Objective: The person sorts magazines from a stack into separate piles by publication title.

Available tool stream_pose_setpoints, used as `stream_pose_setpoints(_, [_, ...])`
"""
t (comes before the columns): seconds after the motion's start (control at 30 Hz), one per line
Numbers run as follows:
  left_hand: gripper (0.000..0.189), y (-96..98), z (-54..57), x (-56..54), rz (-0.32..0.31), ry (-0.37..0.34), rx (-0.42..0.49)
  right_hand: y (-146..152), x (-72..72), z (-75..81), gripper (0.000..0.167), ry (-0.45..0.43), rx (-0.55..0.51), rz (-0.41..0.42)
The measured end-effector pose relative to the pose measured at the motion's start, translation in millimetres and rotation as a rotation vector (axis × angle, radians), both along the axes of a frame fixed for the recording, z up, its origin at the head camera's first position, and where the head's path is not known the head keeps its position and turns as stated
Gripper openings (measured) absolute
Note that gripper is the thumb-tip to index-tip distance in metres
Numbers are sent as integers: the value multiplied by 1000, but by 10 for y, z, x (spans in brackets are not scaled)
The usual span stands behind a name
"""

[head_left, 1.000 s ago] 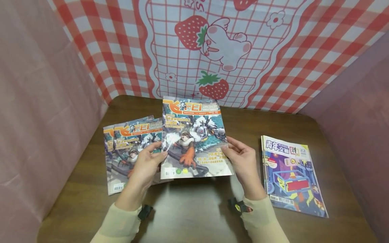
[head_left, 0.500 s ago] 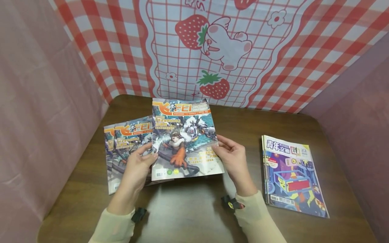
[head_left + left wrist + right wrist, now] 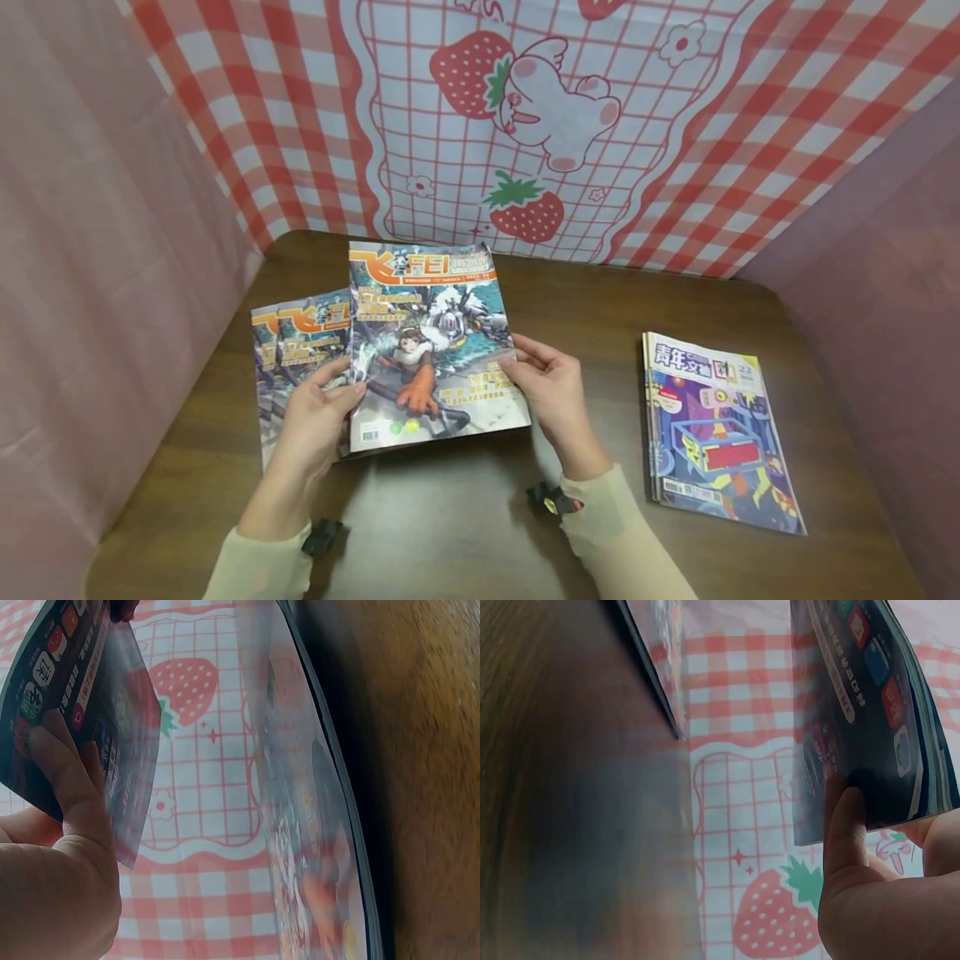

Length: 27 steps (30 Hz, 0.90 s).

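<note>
A glossy magazine with an orange FEI title is held above the table between both hands. My left hand pinches its left edge, thumb on the cover; in the left wrist view the fingers lie against the dark back cover. On the opposite side my right hand grips the lower right edge, and the right wrist view has its fingers under the back cover. Matching magazines lie overlapped on the table at left, partly hidden by the held one and the left hand.
At the right of the wooden table lies a stack of magazines with a purple cover. A red-checked strawberry cloth hangs along the back edge. Pink curtains close in the left side, with a similar wall at right.
Both hands have carried the held magazine left, and it now covers more of the magazines lying at left. The stack on the right stays put.
</note>
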State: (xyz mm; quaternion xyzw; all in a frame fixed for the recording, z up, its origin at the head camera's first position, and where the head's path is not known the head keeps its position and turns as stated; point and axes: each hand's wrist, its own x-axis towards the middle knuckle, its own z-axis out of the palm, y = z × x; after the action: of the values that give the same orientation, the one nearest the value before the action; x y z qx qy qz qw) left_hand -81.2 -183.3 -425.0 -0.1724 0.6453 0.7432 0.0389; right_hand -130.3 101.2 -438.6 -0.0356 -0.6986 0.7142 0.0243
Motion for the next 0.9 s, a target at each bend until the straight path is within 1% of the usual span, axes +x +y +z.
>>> stream_pose_setpoints(0.2, [56,-36,-5,0,1,17,-30,-52,-19,-10,36,-35,-18,-9])
stream_pose_setpoints(0.43, [54,-95,-12,25,19,13,26,-119,-52,-15,35,-64,-64,14])
stream_pose_setpoints(0.5, [55,-125,-7,41,25,6,24,-145,-58,-20,35,-65,-64,32])
stream_pose_setpoints(0.67, [56,-212,-2,82,27,-6,10,-217,-74,-40,35,-56,-38,68])
stream_pose_setpoints(0.83, [57,-284,-27,104,29,-8,24,-299,-87,-55,37,-38,-4,81])
stream_pose_setpoints(0.9, [57,-310,-42,114,37,-13,16,-336,-89,-60,37,-29,6,93])
